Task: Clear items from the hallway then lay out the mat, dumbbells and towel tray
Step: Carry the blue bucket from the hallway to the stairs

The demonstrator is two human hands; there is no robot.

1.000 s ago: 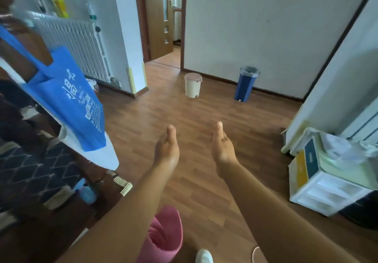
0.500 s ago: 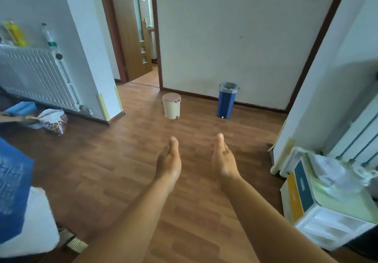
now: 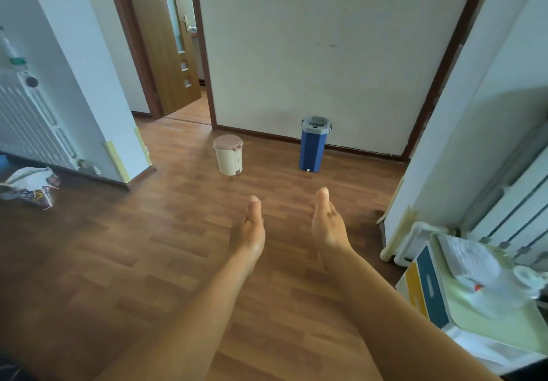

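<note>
My left hand (image 3: 248, 229) and my right hand (image 3: 327, 225) reach forward side by side over the wooden floor, thumbs up and fingers straight, holding nothing. Ahead on the floor stand a small cream pedal bin with a pink lid (image 3: 228, 155) and a blue bin with a grey lid (image 3: 313, 144) by the far wall. A pale green tray (image 3: 486, 321) with white cloth on it (image 3: 471, 262) sits on a white drawer unit (image 3: 427, 288) at the right. The mat and dumbbells are out of view.
A white radiator (image 3: 26, 119) lines the left wall, with a crumpled bag (image 3: 29, 186) on the floor below it. An open wooden door (image 3: 166, 39) leads out at the back left. A white wall corner (image 3: 462, 131) juts in on the right.
The view has swung right and forward: the blue tote bag, patterned rug and pink rolled item have left the frame. Both bins now appear nearer. My hands keep the same pose.
</note>
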